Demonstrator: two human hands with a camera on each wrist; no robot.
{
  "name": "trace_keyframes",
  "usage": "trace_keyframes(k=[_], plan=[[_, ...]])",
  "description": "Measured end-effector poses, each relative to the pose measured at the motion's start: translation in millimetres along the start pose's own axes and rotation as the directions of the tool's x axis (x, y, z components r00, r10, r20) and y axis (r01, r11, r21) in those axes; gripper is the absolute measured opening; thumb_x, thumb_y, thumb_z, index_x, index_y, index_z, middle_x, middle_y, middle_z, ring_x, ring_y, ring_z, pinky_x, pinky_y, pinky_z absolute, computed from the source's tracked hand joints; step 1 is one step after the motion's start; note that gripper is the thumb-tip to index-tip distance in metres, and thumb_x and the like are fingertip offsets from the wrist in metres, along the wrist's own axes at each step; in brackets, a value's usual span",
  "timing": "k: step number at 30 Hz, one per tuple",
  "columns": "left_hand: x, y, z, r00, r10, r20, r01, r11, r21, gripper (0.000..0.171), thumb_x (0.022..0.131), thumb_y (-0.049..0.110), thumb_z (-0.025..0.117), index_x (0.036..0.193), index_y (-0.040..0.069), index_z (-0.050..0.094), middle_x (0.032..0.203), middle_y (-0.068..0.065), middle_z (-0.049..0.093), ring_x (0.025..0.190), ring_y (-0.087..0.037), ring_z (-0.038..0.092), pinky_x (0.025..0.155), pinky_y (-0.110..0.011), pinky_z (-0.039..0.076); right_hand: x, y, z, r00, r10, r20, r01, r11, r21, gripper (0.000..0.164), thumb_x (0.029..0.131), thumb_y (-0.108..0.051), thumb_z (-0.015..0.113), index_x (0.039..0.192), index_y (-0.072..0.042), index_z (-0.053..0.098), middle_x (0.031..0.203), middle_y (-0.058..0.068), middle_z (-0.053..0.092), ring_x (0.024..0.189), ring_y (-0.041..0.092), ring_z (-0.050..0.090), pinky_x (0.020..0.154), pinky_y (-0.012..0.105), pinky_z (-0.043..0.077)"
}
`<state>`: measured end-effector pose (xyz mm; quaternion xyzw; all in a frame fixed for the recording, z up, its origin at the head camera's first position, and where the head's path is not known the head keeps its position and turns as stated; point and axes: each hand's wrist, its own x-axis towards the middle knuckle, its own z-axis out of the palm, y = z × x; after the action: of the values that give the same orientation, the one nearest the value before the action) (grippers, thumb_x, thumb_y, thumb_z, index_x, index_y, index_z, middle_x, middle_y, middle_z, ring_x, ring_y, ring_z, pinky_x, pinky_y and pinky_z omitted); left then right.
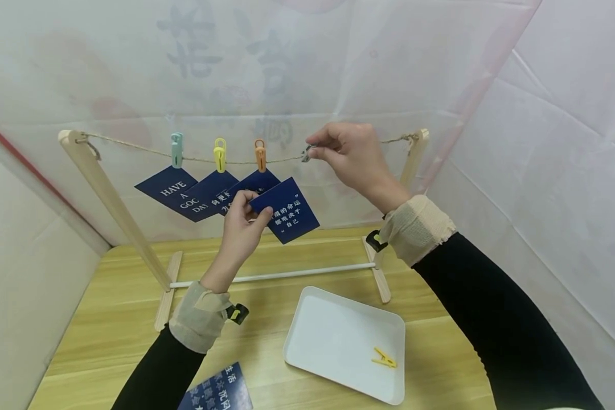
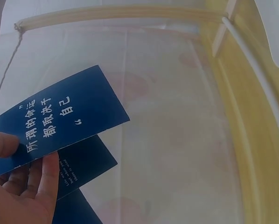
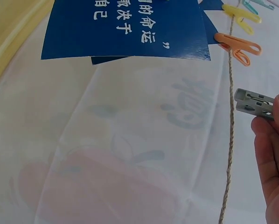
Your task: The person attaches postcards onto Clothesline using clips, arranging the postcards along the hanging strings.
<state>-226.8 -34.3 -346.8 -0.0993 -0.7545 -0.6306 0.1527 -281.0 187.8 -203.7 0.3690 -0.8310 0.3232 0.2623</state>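
Observation:
My left hand (image 1: 242,228) holds a dark blue card (image 1: 293,212) with white printed characters, thumb on its face and fingers behind. Higher up, my right hand (image 1: 356,160) pinches a grey clothespin (image 3: 255,103) right beside the twine (image 3: 230,158). In the right wrist view the clothespin's tip points at the twine, apart from the held card. Further left, a mint green clothespin (image 1: 176,150), a yellow clothespin (image 1: 220,155) and an orange clothespin (image 1: 260,156) clip three hanging blue cards (image 1: 166,188) to the twine. The held card partly covers the nearest one.
A wooden stand (image 1: 120,213) carries the twine, with a white rod (image 1: 307,274) joining its feet. On the table, a white tray (image 1: 333,336) contains a yellow clothespin (image 1: 385,358). Another blue card (image 1: 222,393) lies near the front edge.

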Motion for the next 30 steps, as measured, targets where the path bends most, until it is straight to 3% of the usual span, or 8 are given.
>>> trace_keyframes(k=[6, 13, 30], plan=[[-5.3, 21.9, 0.5, 1.0, -0.006, 0.019, 0.006, 1.0, 0.003, 0.025, 0.099, 0.005, 0.058, 0.117, -0.004, 0.044, 0.094, -0.014, 0.059, 0.081, -0.019, 0.056, 0.066, -0.022, 0.047, 2, 2, 0, 1.0, -0.003, 0.002, 0.003, 1.0, 0.019, 0.009, 0.087, -0.012, 0.078, 0.093, -0.006, 0.077, 0.093, 0.005, 0.077, 0.077, 0.011, 0.073, 0.07, 0.019, 0.057], [3.4, -4.6, 3.1, 1.0, 0.024, -0.001, -0.024, 1.0, -0.005, 0.026, 0.099, 0.013, 0.063, 0.116, 0.004, 0.046, 0.097, -0.01, 0.062, 0.087, -0.019, 0.061, 0.068, -0.024, 0.05, 3, 4, -1, 0.999, 0.049, 0.016, -0.049, 0.998, 0.04, 0.009, 0.087, -0.012, 0.078, 0.093, -0.006, 0.077, 0.093, 0.005, 0.077, 0.077, 0.01, 0.073, 0.07, 0.019, 0.057], [6.2, -2.6, 6.4, 1.0, 0.029, 0.011, -0.029, 1.0, -0.003, 0.025, 0.099, 0.015, 0.062, 0.115, 0.006, 0.046, 0.101, -0.013, 0.067, 0.089, -0.022, 0.064, 0.071, -0.027, 0.052, 5, 1, -1, 0.987, 0.135, 0.081, -0.138, 0.99, 0.026, 0.011, 0.09, -0.014, 0.075, 0.098, -0.008, 0.076, 0.093, 0.002, 0.076, 0.073, 0.007, 0.069, 0.068, 0.021, 0.055]])
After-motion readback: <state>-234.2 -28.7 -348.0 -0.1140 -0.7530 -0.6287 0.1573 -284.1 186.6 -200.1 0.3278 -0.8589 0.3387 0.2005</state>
